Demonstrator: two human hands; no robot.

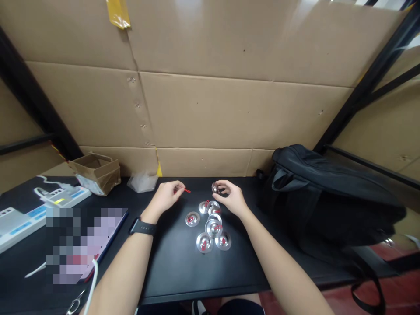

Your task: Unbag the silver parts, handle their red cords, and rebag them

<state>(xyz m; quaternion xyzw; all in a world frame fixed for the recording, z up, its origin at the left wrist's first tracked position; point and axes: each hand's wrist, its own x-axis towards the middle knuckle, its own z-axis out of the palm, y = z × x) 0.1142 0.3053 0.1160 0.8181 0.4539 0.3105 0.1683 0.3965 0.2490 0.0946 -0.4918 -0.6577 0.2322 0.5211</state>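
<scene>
- The left hand (166, 196) has its fingers pinched together on a red cord (187, 190), whose loop pokes out to the right of the fingertips.
- The right hand (231, 197) grasps a metal disc (215, 188) between curved fingers, well apart from the cord's loop.
- On the bench (183, 273), nearer the body than both sets of fingers and mostly between them, lie silver discs (214, 228) bearing red pieces; some overlap, while one sits apart, toward the left fingers.
- Left of the left fingers is a clear plastic bag (142, 183), with a cardboard box (98, 170) farther left.
- A black bag (328, 201) fills the bench to the right of the right fingers.
- A dark watch (143, 227) circles the wrist behind the left fingers.
</scene>
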